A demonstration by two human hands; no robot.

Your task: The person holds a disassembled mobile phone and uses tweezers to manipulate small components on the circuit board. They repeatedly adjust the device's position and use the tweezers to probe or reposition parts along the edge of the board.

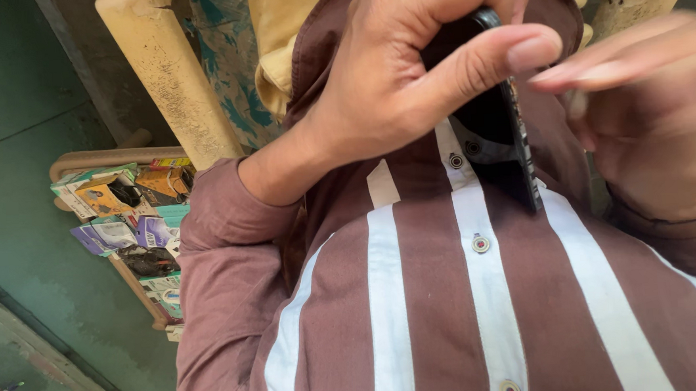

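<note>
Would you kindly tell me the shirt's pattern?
Maroon-brown shirt with white vertical stripes; head view.

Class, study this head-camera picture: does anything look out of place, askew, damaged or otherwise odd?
The small boxes and packets lower left lie jumbled on a narrow shelf, some torn open. The left hand pinches a dark phone edge-on and tilted against the striped shirt; the right hand is beside it, blurred. No spill shows.

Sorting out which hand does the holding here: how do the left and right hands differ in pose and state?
The left hand is curled shut around the dark phone, thumb pressed along its edge; the right hand is open, with fingers stretched flat and holding nothing. The left hand is sharp, the right hand blurred. Both are raised close before the striped shirt.
</note>
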